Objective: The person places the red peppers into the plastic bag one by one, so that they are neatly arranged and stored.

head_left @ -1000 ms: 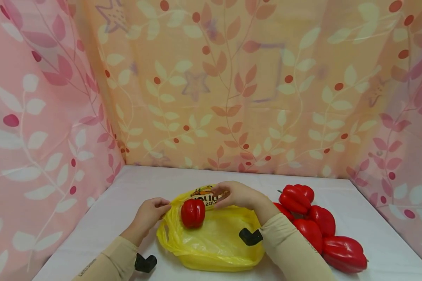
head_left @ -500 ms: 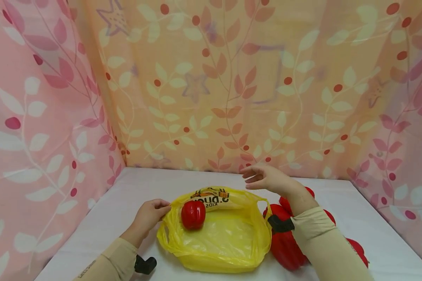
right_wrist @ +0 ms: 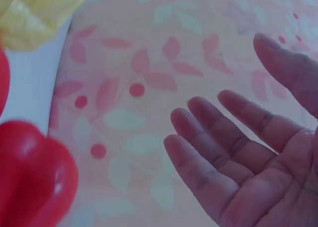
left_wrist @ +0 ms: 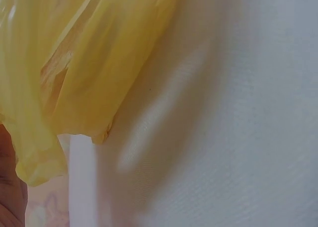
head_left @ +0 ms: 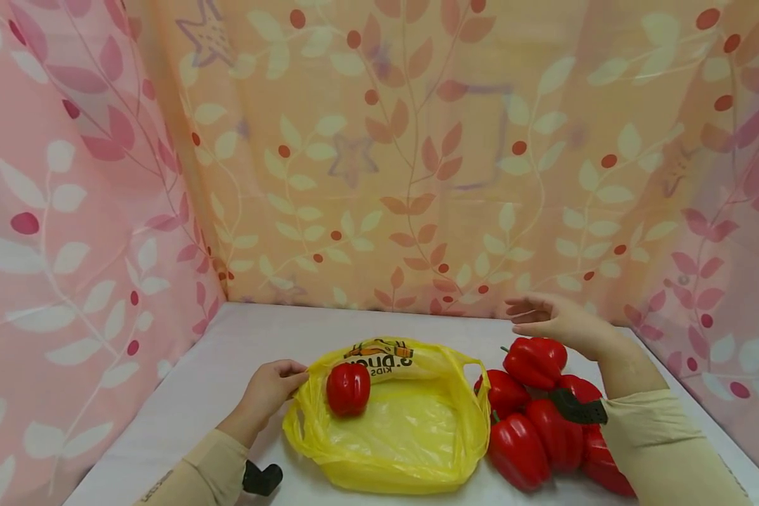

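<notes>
Head alone: red pepper (head_left: 348, 389) in yellow bag (head_left: 392, 479)

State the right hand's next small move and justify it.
Probably lower the right hand onto the farthest loose glossy red bell pepper: the hand hangs open and empty near it, while the left hand holds the edge of the open yellow plastic bag, which has bare space beside the one red pepper inside.

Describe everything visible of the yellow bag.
The yellow bag looks like thin, crinkled plastic, with side loop handles and mirrored print on the far wall. It sits on the white table, mouth open, one red pepper inside at left. The left hand pinches its left edge; contact with outside peppers is unclear.
</notes>
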Tool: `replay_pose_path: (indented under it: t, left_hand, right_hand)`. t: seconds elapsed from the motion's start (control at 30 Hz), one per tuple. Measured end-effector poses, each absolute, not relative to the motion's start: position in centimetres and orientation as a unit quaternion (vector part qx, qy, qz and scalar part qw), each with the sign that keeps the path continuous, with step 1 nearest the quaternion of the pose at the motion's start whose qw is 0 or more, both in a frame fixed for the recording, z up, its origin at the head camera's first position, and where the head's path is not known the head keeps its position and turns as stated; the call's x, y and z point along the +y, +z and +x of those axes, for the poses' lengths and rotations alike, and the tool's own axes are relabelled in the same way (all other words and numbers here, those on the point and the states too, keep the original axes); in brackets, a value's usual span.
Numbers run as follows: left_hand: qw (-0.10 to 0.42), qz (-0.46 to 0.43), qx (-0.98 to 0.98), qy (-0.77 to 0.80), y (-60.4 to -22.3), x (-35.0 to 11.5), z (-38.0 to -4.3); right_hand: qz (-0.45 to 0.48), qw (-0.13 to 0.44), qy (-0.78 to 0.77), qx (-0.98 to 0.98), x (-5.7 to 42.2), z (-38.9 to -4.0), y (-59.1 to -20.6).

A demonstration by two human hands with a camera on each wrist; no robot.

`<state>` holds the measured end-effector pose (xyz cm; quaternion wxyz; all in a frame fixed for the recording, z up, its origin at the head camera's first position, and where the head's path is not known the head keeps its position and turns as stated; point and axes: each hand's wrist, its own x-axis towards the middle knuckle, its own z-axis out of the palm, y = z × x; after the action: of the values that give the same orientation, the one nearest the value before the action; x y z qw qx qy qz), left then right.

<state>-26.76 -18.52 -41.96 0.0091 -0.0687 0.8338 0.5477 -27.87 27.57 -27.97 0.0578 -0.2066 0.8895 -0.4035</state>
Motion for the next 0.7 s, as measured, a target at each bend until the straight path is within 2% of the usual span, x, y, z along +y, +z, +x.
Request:
replay_pose_path:
  t: [0.4, 0.7]
  left_hand:
    - [0.006, -0.072, 0.835, 0.546, -41.8, -18.4, -26.6]
    - [0.007, -0.071, 0.834, 0.548, -41.7, -18.5, -26.6]
  right_hand:
    - [-0.166, 0.031, -0.368, 0.914, 34.9, -24.4, -28.8]
    - [-0.117, 0.082, -0.377, 0.915, 38.8, -22.5, -31.3]
